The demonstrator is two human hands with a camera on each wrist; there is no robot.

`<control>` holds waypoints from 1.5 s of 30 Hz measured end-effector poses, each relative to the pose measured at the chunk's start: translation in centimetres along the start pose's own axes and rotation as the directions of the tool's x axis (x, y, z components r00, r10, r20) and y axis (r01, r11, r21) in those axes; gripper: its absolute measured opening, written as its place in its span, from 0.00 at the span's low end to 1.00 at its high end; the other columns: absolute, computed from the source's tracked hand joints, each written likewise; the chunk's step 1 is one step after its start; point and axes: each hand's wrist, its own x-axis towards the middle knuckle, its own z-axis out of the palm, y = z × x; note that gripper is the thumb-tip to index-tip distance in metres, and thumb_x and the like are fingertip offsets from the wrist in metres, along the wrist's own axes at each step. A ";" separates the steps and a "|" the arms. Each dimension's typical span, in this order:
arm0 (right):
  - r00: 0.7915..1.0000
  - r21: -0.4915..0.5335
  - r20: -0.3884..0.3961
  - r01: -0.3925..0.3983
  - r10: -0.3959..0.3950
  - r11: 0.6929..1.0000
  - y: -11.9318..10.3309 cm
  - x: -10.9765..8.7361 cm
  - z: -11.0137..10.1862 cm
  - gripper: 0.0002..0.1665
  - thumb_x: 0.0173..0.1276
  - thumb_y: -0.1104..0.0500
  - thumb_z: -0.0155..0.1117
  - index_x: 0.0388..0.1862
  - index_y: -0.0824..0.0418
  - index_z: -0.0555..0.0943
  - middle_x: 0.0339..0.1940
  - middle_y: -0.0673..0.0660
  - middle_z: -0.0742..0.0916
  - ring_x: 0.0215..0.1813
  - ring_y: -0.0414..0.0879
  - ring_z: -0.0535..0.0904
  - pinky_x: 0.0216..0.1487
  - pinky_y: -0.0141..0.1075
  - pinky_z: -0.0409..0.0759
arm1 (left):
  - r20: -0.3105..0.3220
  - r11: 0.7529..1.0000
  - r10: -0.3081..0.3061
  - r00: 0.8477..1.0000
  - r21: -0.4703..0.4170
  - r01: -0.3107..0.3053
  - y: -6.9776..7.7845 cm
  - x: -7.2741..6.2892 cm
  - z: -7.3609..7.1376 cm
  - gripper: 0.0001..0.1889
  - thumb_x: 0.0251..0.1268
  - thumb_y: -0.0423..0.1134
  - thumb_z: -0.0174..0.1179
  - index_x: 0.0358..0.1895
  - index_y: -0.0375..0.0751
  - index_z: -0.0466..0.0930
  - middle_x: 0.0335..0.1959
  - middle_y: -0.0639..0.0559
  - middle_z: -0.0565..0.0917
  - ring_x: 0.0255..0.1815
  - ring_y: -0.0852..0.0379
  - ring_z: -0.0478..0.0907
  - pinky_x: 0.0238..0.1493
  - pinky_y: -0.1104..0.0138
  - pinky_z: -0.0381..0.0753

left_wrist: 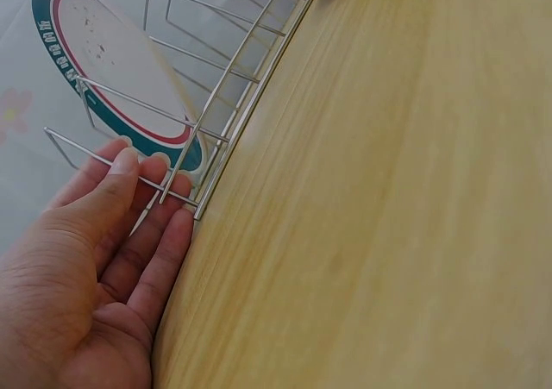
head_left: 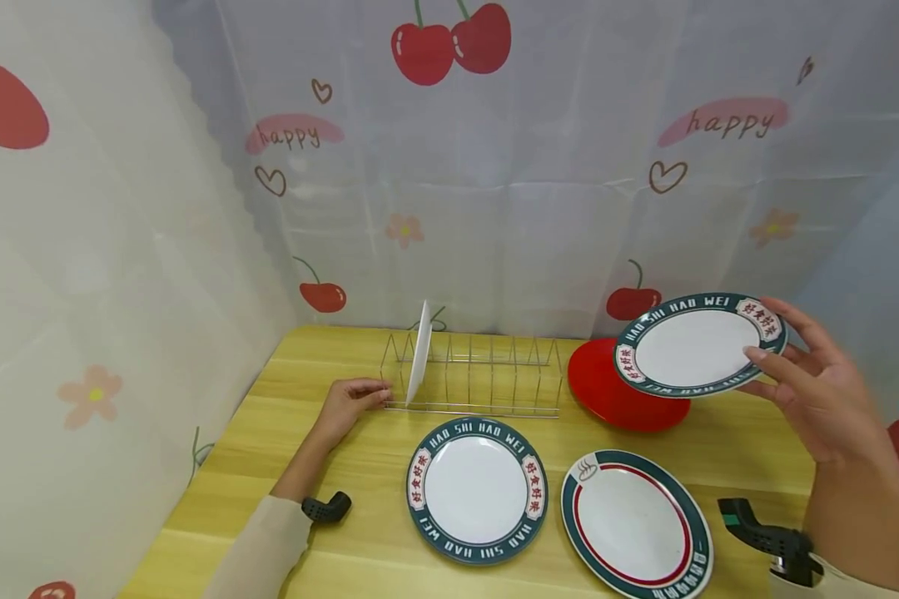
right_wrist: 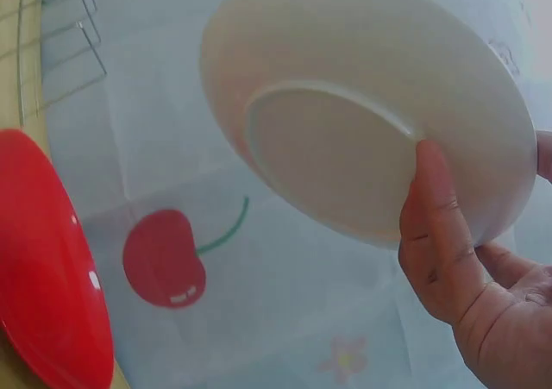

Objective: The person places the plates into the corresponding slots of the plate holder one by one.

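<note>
- The wire dish rack (head_left: 487,410) is pinched at 1 end by the left hand (head_left: 354,406); 1 red-ringed plate (left_wrist: 121,72) is stood in it.
- 1 HAO SHI HAO WEI plate (head_left: 691,348) is gripped in the air by the right hand (head_left: 824,391), right of the rack.
- Rack-filling is likely being done; next, the gripped plate should be turned on edge to fit.

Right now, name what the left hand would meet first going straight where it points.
The wire rack, whose end the left hand holds; then probably the upright plate, though depth is unclear.
</note>
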 end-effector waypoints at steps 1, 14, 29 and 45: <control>1.000 0.022 0.008 -0.002 0.002 1.000 0.0 0.1 0.4 0.39 0.76 0.76 0.50 0.81 0.53 0.61 0.66 0.53 0.70 0.47 0.41 0.81 0.40 0.31 0.89 | 0.000 1.000 0.005 1.000 -0.004 -0.005 0.0 0.0 0.0 0.13 0.68 0.34 0.67 0.50 0.29 0.87 0.47 0.37 0.88 0.43 0.53 0.89 0.46 0.60 0.89; 0.998 0.066 0.033 -0.059 0.057 0.996 0.9 1.4 6.5 0.40 0.76 0.73 0.54 0.81 0.49 0.60 0.66 0.54 0.70 0.56 0.45 0.74 0.45 0.33 0.88 | 0.004 1.000 0.003 1.000 -0.024 -0.003 0.2 0.0 0.2 0.13 0.68 0.32 0.66 0.50 0.27 0.86 0.46 0.38 0.88 0.43 0.51 0.89 0.46 0.59 0.90; 0.980 -0.093 0.097 -0.164 0.173 0.982 0.6 2.1 11.6 0.40 0.75 0.65 0.61 0.81 0.44 0.61 0.68 0.57 0.70 0.57 0.45 0.75 0.46 0.32 0.88 | 0.004 1.000 -0.017 1.000 -0.019 0.017 0.2 0.2 -0.1 0.13 0.68 0.33 0.67 0.51 0.28 0.87 0.48 0.36 0.88 0.43 0.50 0.89 0.46 0.59 0.89; 0.939 -0.337 0.199 -0.204 0.282 0.919 2.2 6.7 19.7 0.46 0.68 0.51 0.73 0.80 0.40 0.61 0.68 0.63 0.75 0.62 0.60 0.77 0.50 0.44 0.88 | 0.009 0.998 0.013 1.000 -0.062 -0.012 0.5 0.2 0.1 0.13 0.68 0.29 0.65 0.51 0.21 0.84 0.49 0.29 0.85 0.42 0.51 0.89 0.45 0.59 0.89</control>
